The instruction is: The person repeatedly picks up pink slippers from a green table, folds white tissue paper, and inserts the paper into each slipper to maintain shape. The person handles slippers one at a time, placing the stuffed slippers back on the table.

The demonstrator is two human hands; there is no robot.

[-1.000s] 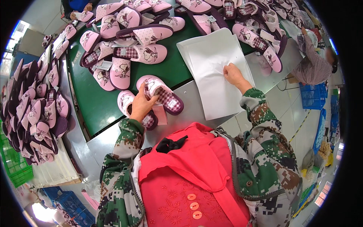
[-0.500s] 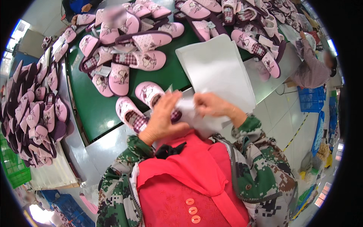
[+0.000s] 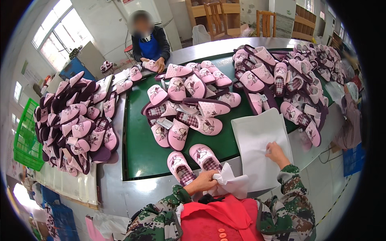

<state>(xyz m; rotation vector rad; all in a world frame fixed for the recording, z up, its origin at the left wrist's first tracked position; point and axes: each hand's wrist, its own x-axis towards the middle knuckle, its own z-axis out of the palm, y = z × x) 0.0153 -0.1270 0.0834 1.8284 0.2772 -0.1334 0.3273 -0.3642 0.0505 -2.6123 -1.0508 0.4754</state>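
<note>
My left hand is closed round a crumpled white sheet of paper, just in front of my body. Right beside it, a pair of pink slippers with dark checked lining stands at the table's near edge: the left slipper and the right slipper, toes pointing away from me. On the right, my right hand rests over a stack of flat white paper sheets. Its bent fingers pinch at the surface of the top sheet.
Pink slippers lie heaped on the green table top, with another pile at right. More are stacked on a left-hand table, near a green crate. Across the table a person in a blue apron handles a slipper.
My view has lifted, showing more of the room. Both hands were together over white paper; now the left keeps a crumpled sheet by the slippers, and the right has moved onto the paper stack.
</note>
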